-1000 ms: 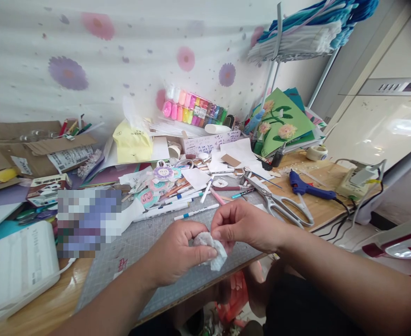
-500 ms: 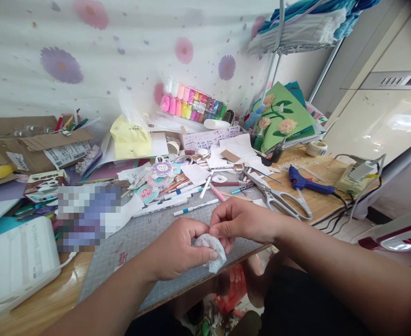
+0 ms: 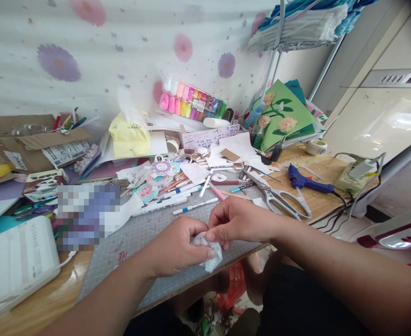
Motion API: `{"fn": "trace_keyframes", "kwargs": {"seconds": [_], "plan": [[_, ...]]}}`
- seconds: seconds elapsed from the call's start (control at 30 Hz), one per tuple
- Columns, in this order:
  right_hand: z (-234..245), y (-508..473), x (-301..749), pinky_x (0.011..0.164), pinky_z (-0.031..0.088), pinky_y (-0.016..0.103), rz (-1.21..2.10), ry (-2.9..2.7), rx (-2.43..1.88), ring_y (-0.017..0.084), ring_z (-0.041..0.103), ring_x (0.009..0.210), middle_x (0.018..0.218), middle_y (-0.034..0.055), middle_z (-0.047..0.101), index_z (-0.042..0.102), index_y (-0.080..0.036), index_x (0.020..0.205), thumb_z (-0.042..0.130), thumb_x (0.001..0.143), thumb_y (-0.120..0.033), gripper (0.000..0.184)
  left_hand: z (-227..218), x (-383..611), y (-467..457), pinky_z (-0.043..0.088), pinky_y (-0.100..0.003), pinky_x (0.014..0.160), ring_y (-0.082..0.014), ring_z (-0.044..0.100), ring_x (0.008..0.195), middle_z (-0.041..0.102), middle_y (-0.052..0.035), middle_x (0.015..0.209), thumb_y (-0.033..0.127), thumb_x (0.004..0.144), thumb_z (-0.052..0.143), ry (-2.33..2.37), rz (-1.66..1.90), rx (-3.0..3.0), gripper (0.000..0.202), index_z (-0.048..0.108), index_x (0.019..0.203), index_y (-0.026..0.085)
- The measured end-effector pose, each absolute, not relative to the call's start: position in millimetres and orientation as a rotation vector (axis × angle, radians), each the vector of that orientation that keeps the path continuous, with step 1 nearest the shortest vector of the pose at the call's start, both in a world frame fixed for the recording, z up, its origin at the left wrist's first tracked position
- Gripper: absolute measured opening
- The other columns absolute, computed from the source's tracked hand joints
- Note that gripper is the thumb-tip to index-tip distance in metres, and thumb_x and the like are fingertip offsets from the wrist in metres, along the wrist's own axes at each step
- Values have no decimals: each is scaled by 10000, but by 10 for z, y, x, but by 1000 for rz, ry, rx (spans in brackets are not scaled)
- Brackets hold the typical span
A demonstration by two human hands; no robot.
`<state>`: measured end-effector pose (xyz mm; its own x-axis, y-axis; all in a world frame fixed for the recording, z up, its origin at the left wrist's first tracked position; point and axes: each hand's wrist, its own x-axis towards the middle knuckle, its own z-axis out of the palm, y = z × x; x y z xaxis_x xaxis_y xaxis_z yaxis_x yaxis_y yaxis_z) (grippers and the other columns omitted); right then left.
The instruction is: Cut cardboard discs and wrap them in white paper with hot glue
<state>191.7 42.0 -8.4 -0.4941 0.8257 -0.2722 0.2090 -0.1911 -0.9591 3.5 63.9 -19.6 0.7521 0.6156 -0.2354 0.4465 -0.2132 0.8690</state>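
A small crumpled, pale blue-white piece (image 3: 212,262), like tissue or thin cloth, is between my two hands just above the front edge of the grey cutting mat (image 3: 112,247). My left hand (image 3: 179,243) pinches it between thumb and fingers from the left. From the right, my right hand (image 3: 238,221) grips its upper part with bent fingers, the thumb lying on it. Part of the piece is hidden by the fingers. White markers (image 3: 194,206) lie on the mat just beyond my hands.
Large scissors (image 3: 284,198) and a blue glue gun (image 3: 308,181) lie to the right, near a power strip (image 3: 354,177). Paper cut-outs (image 3: 161,167) and pens clutter the middle. At left are a white plastic case (image 3: 23,261) and a cardboard box (image 3: 30,147). Clay packs (image 3: 193,100) stand behind.
My right thumb has moved down onto the pale piece, which is now more bunched, its curved edge folded in. My left hand keeps its pinch. The view has shifted slightly.
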Motion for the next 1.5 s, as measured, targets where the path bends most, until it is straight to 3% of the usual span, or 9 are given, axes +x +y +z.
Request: {"fn": "trace_keyframes", "kwargs": {"seconds": [0.17,0.4,0.6,0.77,1.0,1.17,1.3,1.5], "plan": [[-96,449,1929,489,504,177,1827,-1560,-1165,68,591,432,484,-59,618,645,-136,640,729,708,-226,140,-209,12,654,280,-208,518,-98,387,566,479,51,605,265,689,650,794,163,1739,128,660,742,150],[-136,448,1947,414,465,162,1971,-1424,-1049,67,575,382,473,-49,631,635,-124,653,801,643,-346,277,-221,-17,696,315,-210,553,-101,417,593,532,41,645,283,685,698,660,136,1592,194,684,816,140],[-159,413,1959,473,513,195,1994,-1284,-924,88,630,439,555,-3,677,653,-98,676,780,656,-460,383,-193,-12,711,355,-212,595,-103,448,609,587,35,664,248,688,701,573,201,1531,126,703,767,151],[-191,409,1944,450,506,170,1991,-1284,-957,72,610,403,507,-31,660,635,-115,661,815,629,-398,336,-174,-1,682,362,-228,599,-120,480,626,615,15,694,242,681,696,601,185,1479,174,719,827,150],[-245,406,1925,473,525,163,1975,-1229,-943,70,617,429,496,-29,663,650,-112,675,854,594,-313,297,-218,-5,665,328,-228,555,-116,455,584,569,31,621,258,659,699,715,221,1510,134,694,738,150],[-237,378,1927,478,522,159,1955,-1196,-898,70,621,442,515,-18,670,647,-105,681,857,596,-322,315,-186,-4,662,331,-223,568,-110,439,598,560,34,635,243,669,688,710,238,1549,124,686,742,142],[-216,362,1932,508,537,184,1949,-1170,-865,80,639,472,572,14,690,657,-91,705,802,661,-415,358,-162,-10,665,357,-224,592,-120,477,619,581,36,642,235,677,677,727,276,1585,87,663,700,152],[-235,379,1907,472,518,187,1903,-1138,-953,80,608,433,521,-13,663,642,-108,686,844,603,-324,307,-199,14,656,371,-240,594,-126,489,608,589,29,638,263,675,691,753,299,1542,129,664,717,144]]}}
